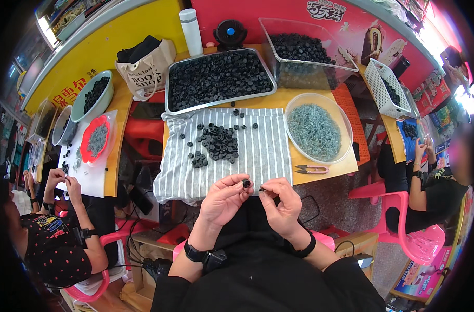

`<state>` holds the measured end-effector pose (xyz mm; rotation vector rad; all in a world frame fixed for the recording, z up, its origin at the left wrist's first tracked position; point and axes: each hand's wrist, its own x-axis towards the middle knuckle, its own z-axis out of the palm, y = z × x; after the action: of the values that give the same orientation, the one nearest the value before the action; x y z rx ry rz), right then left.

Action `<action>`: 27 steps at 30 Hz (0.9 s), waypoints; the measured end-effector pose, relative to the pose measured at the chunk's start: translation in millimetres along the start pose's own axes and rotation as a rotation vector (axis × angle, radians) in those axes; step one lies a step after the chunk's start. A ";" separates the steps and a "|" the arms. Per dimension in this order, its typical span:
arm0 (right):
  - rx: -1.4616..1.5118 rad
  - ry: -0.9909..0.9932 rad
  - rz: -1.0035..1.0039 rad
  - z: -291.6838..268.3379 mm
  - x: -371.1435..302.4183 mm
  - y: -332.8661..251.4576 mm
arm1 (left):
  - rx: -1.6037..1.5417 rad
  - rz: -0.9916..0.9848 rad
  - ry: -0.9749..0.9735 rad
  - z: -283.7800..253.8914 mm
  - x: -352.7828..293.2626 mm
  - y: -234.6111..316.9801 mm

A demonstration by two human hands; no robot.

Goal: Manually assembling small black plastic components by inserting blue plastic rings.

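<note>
Left grip [220, 202] is pinching a round black cap [246, 183]; right grip [282, 205], just beside it, is pinching a small dark piece [262, 189]. I'm judging the cap light, stiff, best held by its rim; loose parts [220, 144] are lying beyond both.

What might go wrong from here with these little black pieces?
The black piece pinched by the left hand, or the dark bit in the right hand, might slip and drop. The striped cloth hangs off the table, so a snag could drag the loose pile. The snips lie blades toward the cloth, perhaps risking a nick.
</note>
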<state>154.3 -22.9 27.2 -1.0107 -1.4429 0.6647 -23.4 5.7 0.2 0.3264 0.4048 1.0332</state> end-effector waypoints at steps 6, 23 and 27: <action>-0.084 0.000 -0.111 6.0 2.5 -3.1 | -0.004 -0.002 -0.034 0.6 -0.9 -4.5; -0.241 -0.001 -0.244 10.1 2.8 -2.4 | 0.012 0.006 -0.041 2.0 -3.1 -7.3; -0.274 -0.009 -0.269 10.8 2.2 -2.4 | 0.021 0.006 -0.035 -0.1 -3.6 -8.4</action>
<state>143.4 -20.5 28.8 -0.9974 -1.6720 0.2809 -18.7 -1.4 -3.0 0.3637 0.3836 1.0288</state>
